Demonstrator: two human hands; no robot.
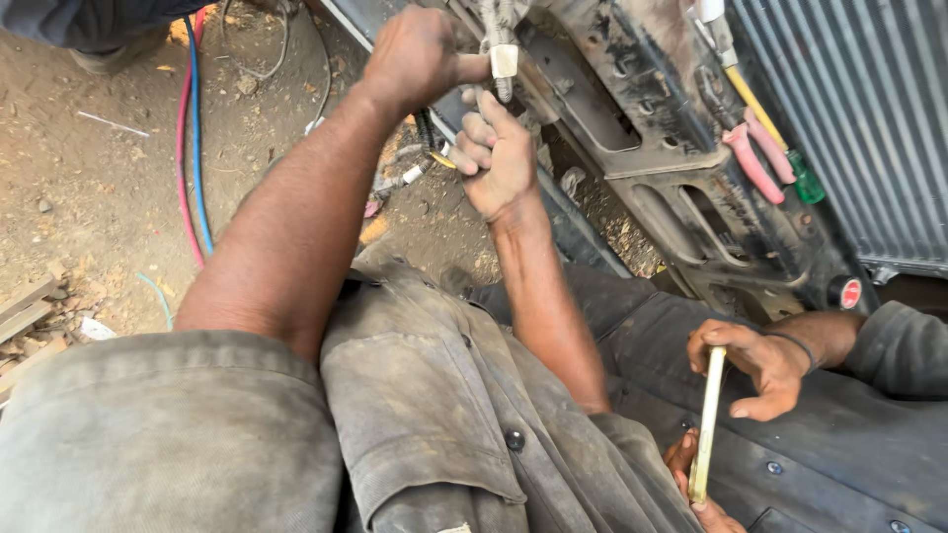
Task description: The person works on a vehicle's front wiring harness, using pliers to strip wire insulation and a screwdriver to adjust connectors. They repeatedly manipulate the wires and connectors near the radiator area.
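My left hand [420, 54] is closed in a fist on a braided cable bundle [497, 20] with a white tape tag [504, 61], up against a dirty metal vehicle frame [632, 109]. Just below it my right hand [499, 158] is curled tightly around the lower part of the same bundle. Black wires with yellow and white ends [427, 148] hang out to the left of my right hand. Both of my forearms reach up from my grey work shirt [425, 415].
A co-worker's hands [760, 360] hold a pale yellow strip [709, 415] at lower right. Pink-handled pliers [755, 163] and a green-handled screwdriver [805, 183] lie on the frame beside a ribbed radiator [869, 109]. Red and blue hoses [188, 128] cross the dirt ground; wood scraps [25, 316] lie left.
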